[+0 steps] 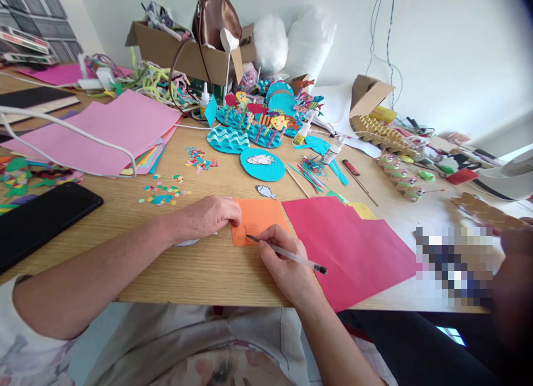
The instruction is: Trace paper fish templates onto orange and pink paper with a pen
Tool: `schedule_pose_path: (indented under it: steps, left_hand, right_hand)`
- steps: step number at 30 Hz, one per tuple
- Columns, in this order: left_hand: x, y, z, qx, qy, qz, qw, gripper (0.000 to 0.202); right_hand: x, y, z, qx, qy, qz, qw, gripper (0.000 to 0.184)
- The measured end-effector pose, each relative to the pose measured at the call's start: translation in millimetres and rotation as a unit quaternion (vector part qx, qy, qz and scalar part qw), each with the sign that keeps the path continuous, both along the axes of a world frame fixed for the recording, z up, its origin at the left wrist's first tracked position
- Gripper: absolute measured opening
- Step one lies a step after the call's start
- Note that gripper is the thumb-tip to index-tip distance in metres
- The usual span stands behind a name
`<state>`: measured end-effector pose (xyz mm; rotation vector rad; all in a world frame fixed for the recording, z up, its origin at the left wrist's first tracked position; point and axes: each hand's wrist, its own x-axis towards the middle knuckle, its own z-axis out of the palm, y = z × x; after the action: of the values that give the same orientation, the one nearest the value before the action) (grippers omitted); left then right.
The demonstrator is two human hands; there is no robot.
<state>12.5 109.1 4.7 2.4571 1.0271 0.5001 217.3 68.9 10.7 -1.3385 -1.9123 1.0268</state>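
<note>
A piece of orange paper (pixel 264 212) lies on the table in front of me, with a partly visible dark outline drawn on it. My left hand (pixel 210 216) has its fingers curled down on the paper's left edge, holding it against the table. In my right hand (pixel 285 258) is a pen (pixel 297 257) with a pale, clear barrel and dark end, its tip touching the drawn lines. Under my left wrist a grey paper cutout (pixel 187 242) is mostly hidden. A small grey paper fish (pixel 265 191) rests just beyond the orange paper. Red paper (pixel 353 247) lies beside my right hand.
Farther back are a blue cardboard disc (pixel 262 172) with a fish cutout, decorated blue pieces (pixel 228 140), glue bottles (pixel 333 151) and confetti (pixel 164 194). Pink sheets (pixel 100 128) and a black phone (pixel 45 222) lie left. A person's blurred hand (pixel 516 264) is at right.
</note>
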Motion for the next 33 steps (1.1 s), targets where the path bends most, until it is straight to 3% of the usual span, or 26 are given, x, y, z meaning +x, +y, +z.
schedule_pose_path:
  steps: [33]
  left_hand:
    - [0.7, 0.0, 1.6, -0.006, -0.001, 0.001, 1.0, 0.029]
  right_hand:
    - [0.3, -0.5, 1.1, -0.001, 0.0, 0.0, 1.0, 0.008]
